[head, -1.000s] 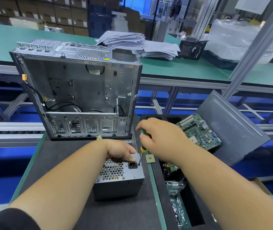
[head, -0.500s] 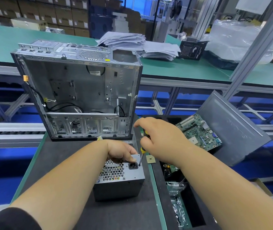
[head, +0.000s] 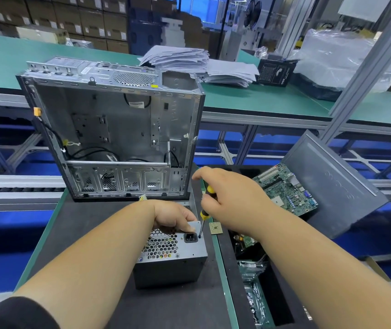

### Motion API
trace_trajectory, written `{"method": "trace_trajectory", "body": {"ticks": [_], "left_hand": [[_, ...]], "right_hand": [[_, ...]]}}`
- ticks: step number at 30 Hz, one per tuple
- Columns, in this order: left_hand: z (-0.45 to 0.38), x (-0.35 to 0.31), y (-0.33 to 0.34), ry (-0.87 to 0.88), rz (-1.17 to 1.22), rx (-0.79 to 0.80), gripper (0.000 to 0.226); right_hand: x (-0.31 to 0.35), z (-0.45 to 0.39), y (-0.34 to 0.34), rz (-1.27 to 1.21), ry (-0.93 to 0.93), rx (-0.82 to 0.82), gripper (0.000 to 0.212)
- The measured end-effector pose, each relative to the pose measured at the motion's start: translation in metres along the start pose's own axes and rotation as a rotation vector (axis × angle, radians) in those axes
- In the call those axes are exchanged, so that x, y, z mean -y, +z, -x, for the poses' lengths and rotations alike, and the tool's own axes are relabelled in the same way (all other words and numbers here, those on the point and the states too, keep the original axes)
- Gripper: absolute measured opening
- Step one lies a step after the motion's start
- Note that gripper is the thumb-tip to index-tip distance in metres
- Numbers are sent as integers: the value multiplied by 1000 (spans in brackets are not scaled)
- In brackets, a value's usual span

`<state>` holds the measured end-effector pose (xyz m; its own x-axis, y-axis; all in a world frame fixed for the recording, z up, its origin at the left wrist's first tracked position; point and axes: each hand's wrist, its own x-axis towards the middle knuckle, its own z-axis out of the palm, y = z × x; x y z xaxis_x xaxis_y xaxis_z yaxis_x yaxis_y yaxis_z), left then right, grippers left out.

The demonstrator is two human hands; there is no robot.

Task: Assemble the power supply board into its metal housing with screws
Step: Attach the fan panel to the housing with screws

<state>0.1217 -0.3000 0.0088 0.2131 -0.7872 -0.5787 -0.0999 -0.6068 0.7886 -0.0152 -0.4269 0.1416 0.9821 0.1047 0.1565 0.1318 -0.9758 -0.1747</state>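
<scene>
1. Head view looks down on a dark mat (head: 90, 233) where a grey power supply (head: 170, 255) sits with its perforated grille and black mains socket facing up.
2. Left hand (head: 173, 216) rests on the far top edge of the power supply, fingers curled over that edge and gripping it, just beside the socket.
3. Right hand (head: 227, 195) is wrapped round a screwdriver (head: 205, 210) with a yellow and black handle; the forefinger points out past the handle top.
4. Screwdriver stands nearly upright, tilted a little, and its tip touches the top face of the power supply at the right-hand corner, just right of the socket.
5. Small tan square chip (head: 215, 227) lies on the mat edge just right of the screwdriver shaft.
6. Open metal case (head: 118, 129) stands upright behind the power supply, its open side facing the camera, with black cables and a drive cage inside.
7. Green circuit board (head: 284, 188) leans in a black bin (head: 225, 252) to the right, against a tilted grey panel (head: 332, 184).
8. More bagged parts lie lower in the bin; what they are cannot be told.
9. Stack of papers (head: 189, 61) sits on the green bench (head: 272, 100) behind the case, well apart from the hands.
</scene>
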Motion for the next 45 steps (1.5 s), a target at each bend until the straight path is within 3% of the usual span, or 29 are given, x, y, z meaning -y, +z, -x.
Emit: {"method": "trace_trajectory", "body": {"ticks": [8,11,13,19,22,25,28,32,36,39,41,45], "left_hand": [[4,-4,-1,21,-51,16,9],[3,-4,0,6,-39,-11,18],[5,-5,1,12,-39,-3,9],[5,-5,-1,19,-48,27,22],[5,-5,0,-10,-53,-11,14],[4,-4,0,-18,-78,-12,30],[5,-6,-1,16,-82,16,13],[5,-6,0,15,-77,29,12],[3,-5,0,14,-71,11,30],[4,-5,-2,21,-70,27,15],[4,-5,-2,30,-62,36,21],[4,-4,-1,20,-38,39,11]], "right_hand": [[-2,1,2,105,3,-23,29],[-2,0,3,43,10,-2,26],[-3,0,2,4,14,7,32],[-3,2,2,140,20,-18,28],[-2,2,2,80,19,8,28],[-2,2,1,-2,15,31,41],[-2,3,3,66,25,-12,31],[-1,3,4,150,55,-5,28],[0,2,1,29,44,44,36],[-1,2,2,27,37,26,35],[0,2,2,91,35,10,27],[0,4,1,123,44,4,28]]}}
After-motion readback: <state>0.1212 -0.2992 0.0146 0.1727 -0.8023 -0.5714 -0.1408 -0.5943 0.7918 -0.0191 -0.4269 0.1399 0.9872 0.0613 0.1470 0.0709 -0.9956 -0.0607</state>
